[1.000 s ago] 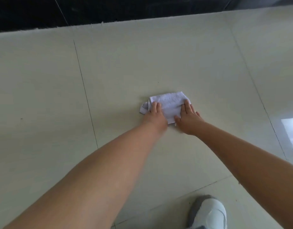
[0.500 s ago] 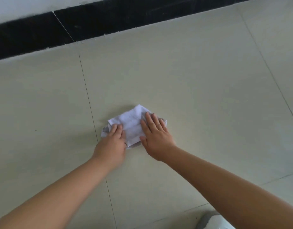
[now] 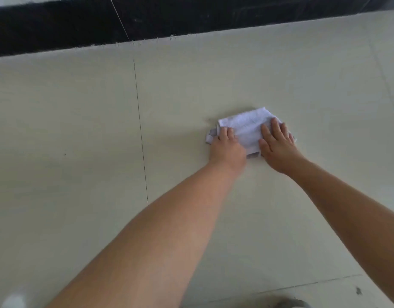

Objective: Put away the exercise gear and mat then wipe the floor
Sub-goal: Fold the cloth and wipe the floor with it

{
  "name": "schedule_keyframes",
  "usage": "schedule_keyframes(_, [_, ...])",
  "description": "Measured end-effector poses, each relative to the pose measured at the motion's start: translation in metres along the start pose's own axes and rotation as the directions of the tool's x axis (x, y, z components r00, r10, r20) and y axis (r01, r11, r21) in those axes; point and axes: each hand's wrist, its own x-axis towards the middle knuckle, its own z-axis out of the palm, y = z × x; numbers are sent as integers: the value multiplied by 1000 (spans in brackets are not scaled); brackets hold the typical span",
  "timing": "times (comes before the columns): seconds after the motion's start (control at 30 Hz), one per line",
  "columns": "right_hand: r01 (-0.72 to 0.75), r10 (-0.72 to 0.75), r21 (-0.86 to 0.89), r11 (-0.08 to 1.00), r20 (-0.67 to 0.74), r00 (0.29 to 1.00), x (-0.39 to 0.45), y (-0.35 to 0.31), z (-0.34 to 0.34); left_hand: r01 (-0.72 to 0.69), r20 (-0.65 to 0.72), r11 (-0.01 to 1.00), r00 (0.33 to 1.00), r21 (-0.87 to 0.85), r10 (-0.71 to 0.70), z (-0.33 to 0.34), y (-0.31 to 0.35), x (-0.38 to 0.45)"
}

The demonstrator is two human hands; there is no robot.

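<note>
A folded white cloth lies flat on the cream tiled floor, right of centre. Both my hands press down on it. My left hand covers the cloth's near-left part, its fingers bent over the edge. My right hand lies flat on the near-right part with fingers straight and spread. Both forearms reach in from the bottom of the view. No exercise gear or mat is in view.
A black skirting band runs along the wall at the top. A dark grout line crosses the floor left of the cloth. The toe of a shoe shows at the bottom edge. A small dark speck marks the floor bottom right.
The cloth and both hands slid left across the grout line half a second ago, and have now swept back to the right and farther from me.
</note>
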Motion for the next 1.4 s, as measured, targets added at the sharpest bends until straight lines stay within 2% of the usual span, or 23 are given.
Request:
schedule_keyframes(0.07, [84,-84,-34,996,4,996,25,-32,-5,118,-11,991,993,58,-118,-11,-34,7])
schedule_keyframes(0.13, [169,-169,-48,984,3,986,43,-74,-5,176,6,979,984,101,-177,-19,-72,1])
schedule_keyframes(0.23, [293,-293,-55,955,14,956,49,-136,6,283,-6,959,959,24,-283,-8,-131,-24])
schedule_keyframes(0.3, [356,-355,-45,933,46,934,37,-160,21,299,-18,954,954,5,-299,11,-163,-49])
schedule_keyframes(0.37, [405,-403,-23,914,70,913,17,-165,34,221,-100,975,971,7,-219,32,-176,-73])
schedule_keyframes(0.4, [421,-419,-15,907,78,905,5,-160,40,194,-81,980,978,34,-191,40,-175,-82])
schedule_keyframes(0.43, [424,-422,-9,906,92,902,-9,-152,45,167,-114,979,981,117,-154,49,-174,-87])
schedule_keyframes(0.5, [384,-382,9,923,108,918,-34,-132,51,89,-85,985,993,150,-77,56,-162,-90])
schedule_keyframes(0.57, [270,-269,11,963,121,955,-46,-108,49,-54,-69,992,996,118,62,53,-139,-81])
schedule_keyframes(0.6, [209,-206,-9,978,122,971,-45,-95,44,-99,-103,990,989,105,110,49,-125,-72])
schedule_keyframes(0.7, [92,-87,-51,994,94,992,-21,-65,19,-118,-70,993,991,-5,117,31,-86,-32])
schedule_keyframes(0.77, [74,-70,-66,995,53,996,9,-56,0,-30,1,995,1000,-91,30,11,-76,-3])
schedule_keyframes(0.83, [73,-71,-56,996,37,997,41,-58,-19,42,-33,991,998,-126,-46,-5,-73,25])
schedule_keyframes(1.03, [215,-211,-134,967,43,977,115,-119,-51,198,-123,980,973,-3,-197,-36,-138,52])
schedule_keyframes(1.23, [394,-386,-172,903,79,919,136,-221,-34,374,-117,923,916,-89,-383,-19,-229,17])
schedule_keyframes(1.4, [503,-485,-173,847,136,864,116,-241,-14,418,-158,890,881,-183,-446,7,-243,-18])
